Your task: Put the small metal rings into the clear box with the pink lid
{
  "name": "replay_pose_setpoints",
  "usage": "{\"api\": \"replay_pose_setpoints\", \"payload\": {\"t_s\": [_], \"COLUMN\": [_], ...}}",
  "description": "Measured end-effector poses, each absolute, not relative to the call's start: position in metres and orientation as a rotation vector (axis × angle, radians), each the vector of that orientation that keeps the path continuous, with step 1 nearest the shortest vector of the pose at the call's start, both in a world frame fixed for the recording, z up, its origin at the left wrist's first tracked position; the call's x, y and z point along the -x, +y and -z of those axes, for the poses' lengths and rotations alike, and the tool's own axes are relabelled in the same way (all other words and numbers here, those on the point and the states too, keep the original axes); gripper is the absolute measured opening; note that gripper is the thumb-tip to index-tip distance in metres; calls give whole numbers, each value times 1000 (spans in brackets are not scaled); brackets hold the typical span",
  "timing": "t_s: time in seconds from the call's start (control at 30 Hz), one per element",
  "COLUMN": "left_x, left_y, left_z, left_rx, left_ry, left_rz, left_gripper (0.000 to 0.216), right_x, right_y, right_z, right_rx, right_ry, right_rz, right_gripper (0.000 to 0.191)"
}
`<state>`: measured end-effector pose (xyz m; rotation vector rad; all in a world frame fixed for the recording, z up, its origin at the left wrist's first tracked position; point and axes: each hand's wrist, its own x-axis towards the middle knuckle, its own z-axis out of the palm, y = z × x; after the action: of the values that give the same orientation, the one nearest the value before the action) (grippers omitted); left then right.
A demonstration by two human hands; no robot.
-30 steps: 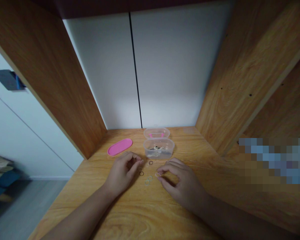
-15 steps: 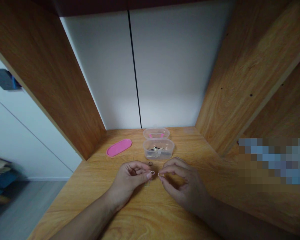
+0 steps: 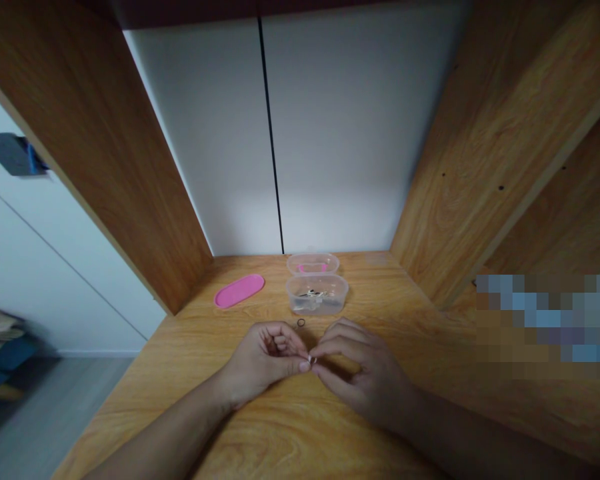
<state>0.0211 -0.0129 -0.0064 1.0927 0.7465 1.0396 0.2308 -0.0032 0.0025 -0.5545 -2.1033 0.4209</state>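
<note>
Both my hands meet over the middle of the wooden desk [image 3: 290, 427]. My left hand [image 3: 265, 357] is closed in a pinch, thumb and forefinger on a small pale ring [image 3: 311, 360]. My right hand [image 3: 360, 363] is pinched too, its fingertips touching the same spot; a second ring there cannot be made out. One small dark ring [image 3: 301, 323] lies on the desk just beyond my fingers. Behind it stands a clear oval plastic box [image 3: 317, 295] holding several small rings and metal bits.
A second clear box [image 3: 313, 264] stands behind the first, against the white back wall. A pink oval lid [image 3: 239, 291] lies to the left. Wooden side panels [image 3: 105, 153] close in the desk on both sides. A blurred patch sits at the right.
My left hand picked a ring up from the desk and moved right to meet my right hand. The loose rings that lay between my hands are out of sight now, except the dark one.
</note>
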Motion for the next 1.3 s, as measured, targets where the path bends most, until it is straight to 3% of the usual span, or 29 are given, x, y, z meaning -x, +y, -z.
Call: {"api": "replay_pose_setpoints", "payload": {"t_s": [0.33,0.53,0.77,0.83,0.93,1.0,1.13,1.3], "left_x": [-23,-24,10,25,41,45,46,48], "left_y": [-15,-19,-6,6,24,30,32,31], "left_z": [4,6,-6,-3,8,15,21,20], "left_rx": [-1155,-1300,-2180,-2248,-2184,-2079,-2039,-1967], "left_ry": [767,891,1438,1818,2321,2497,2518,2526], "left_rz": [-1021,-1120,-1438,-1408,-1105,-861,-688,-720], "left_gripper": [28,30,6,20,53,65,60,56], "right_x": [-232,-233,-232,-232,-231,-231,-232,-237], "right_y": [1,1,5,5,3,2,2,12], "right_z": [7,5,8,8,7,7,7,6], "right_rx": [608,637,797,839,862,867,887,1024], "right_ry": [-2131,-2079,-2190,-2223,-2267,-2280,-2157,-1709], "right_rz": [-443,-495,-494,-473,-438,-430,-416,-234], "right_gripper": [3,7,6,6,7,8,12,32]}}
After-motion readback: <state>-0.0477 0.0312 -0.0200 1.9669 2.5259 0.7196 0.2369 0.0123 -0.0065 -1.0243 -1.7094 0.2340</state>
